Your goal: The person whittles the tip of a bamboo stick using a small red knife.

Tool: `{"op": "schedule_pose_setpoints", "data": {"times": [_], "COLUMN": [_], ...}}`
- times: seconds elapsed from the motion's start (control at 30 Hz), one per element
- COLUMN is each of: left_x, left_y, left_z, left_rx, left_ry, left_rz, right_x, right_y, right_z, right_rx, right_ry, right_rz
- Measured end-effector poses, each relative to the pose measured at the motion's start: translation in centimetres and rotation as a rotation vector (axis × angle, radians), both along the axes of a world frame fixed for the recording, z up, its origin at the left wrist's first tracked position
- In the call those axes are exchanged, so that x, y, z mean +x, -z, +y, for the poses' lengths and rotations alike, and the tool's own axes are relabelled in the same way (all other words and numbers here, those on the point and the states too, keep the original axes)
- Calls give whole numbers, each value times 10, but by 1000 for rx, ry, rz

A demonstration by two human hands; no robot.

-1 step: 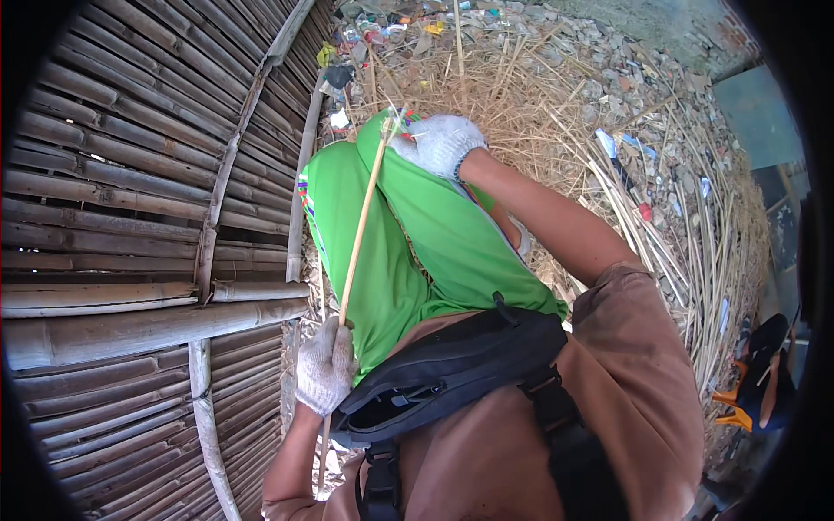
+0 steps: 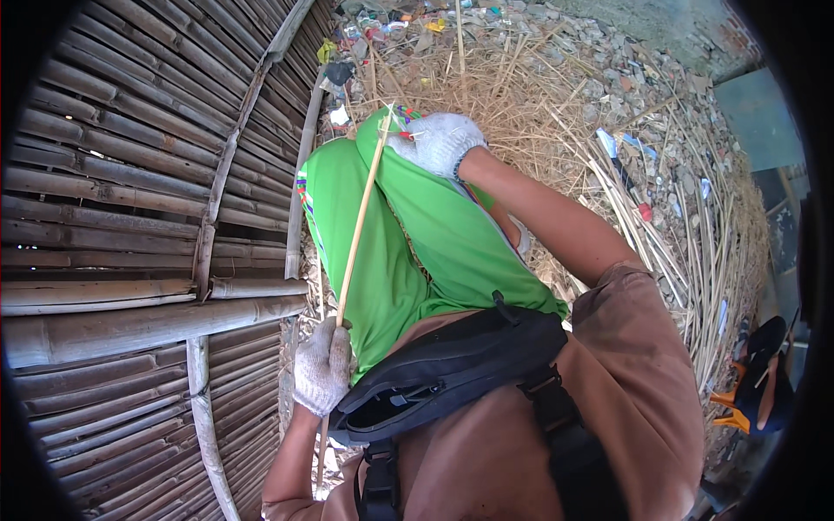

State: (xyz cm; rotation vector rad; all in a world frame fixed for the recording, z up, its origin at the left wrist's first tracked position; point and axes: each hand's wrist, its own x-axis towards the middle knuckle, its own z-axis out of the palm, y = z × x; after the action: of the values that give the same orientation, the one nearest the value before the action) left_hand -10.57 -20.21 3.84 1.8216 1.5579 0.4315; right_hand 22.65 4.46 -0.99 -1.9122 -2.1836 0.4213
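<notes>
My left hand, in a pale knitted glove, is closed around a long thin bamboo strip. The strip runs up from below this hand, across the green trousers, to my right hand near the knee. My right hand, also gloved, is closed beside the strip's far end. A small red bit shows at its fingers, but what it grips is too small and covered to make out. Pale slivers stick out at the strip's tip.
A bamboo slat wall stands close on the left. Dry straw and shavings cover the rubble ground ahead. Long split strips lie at the right. A black bag sits across my waist. A black and orange object is at the far right.
My left hand has shifted very slightly left with the bamboo strip. The thin slivers at the strip's tip lie a little differently. My right hand is almost still.
</notes>
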Motion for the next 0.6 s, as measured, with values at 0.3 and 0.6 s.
{"op": "schedule_pose_setpoints", "data": {"times": [0.3, 0.6], "left_x": [2, 78], "left_y": [30, 25], "left_z": [32, 173], "left_rx": [103, -284], "left_ry": [13, -99], "left_rz": [-5, -464], "right_x": [-1, -6], "right_y": [1, -7], "right_z": [2, 3], "right_rx": [-3, -18], "right_ry": [-22, -60], "right_rz": [35, -7]}}
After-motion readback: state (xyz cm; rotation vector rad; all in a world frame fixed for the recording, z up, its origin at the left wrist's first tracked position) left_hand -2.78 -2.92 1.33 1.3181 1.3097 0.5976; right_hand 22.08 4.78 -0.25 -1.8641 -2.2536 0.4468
